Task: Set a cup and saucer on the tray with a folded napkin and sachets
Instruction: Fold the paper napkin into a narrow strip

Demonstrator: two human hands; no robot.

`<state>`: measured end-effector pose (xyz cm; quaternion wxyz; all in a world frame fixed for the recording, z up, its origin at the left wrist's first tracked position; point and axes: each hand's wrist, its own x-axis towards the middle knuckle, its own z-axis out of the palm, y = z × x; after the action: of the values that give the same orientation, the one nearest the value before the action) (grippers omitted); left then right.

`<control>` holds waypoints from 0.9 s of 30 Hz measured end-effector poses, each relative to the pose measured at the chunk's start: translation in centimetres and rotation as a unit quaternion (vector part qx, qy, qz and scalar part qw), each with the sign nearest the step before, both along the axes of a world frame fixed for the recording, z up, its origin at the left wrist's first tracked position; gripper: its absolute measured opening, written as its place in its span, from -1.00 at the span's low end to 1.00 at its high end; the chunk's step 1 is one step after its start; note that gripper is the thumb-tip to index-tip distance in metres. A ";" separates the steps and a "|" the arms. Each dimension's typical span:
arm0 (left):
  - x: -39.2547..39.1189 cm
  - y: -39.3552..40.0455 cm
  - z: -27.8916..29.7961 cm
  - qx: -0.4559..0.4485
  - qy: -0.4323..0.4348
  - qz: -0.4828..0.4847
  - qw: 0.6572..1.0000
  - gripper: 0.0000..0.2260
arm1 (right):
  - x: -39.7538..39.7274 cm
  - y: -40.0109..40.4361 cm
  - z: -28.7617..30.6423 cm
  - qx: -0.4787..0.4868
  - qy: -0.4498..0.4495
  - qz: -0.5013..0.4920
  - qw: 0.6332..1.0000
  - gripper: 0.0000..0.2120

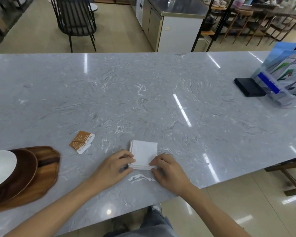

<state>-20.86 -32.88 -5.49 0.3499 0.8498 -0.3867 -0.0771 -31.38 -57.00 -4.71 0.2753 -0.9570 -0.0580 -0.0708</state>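
Note:
A white napkin point(143, 152), folded into a square, lies flat on the grey marble table near its front edge. My left hand point(114, 165) pinches the napkin's near left corner. My right hand point(167, 170) pinches its near right corner. Two brown and white sachets point(81, 141) lie overlapping on the table, left of the napkin. At the far left a wooden tray point(48, 170) carries a brown saucer point(26, 168) with a white cup point(0, 166) on it, partly cut off by the frame's edge.
A black box point(249, 87) and a clear stand of leaflets point(284, 77) sit at the table's right end. A dark chair point(75, 19) and a counter point(174, 23) stand beyond the table's far edge. A wooden stool point(292, 173) is at the right.

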 end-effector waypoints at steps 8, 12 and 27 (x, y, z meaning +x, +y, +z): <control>0.2 -0.9 0.8 0.003 -0.078 0.000 0.997 -0.88 | 0.4 0.2 -0.2 0.003 -0.028 -0.031 0.999 -0.84; 1.8 -3.4 2.2 0.020 -0.094 0.011 0.995 -0.75 | 2.8 1.2 0.0 -0.023 -0.035 -0.076 0.996 -0.66; 2.7 -4.1 -0.1 0.336 -0.024 -0.064 0.939 -0.41 | 3.4 -0.1 -2.3 -0.162 0.124 -0.039 0.978 -0.38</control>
<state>-18.15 -36.99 -5.58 0.0287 0.8930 -0.3999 -0.2042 -27.95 -57.13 -7.04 0.1189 -0.9917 0.0036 0.0484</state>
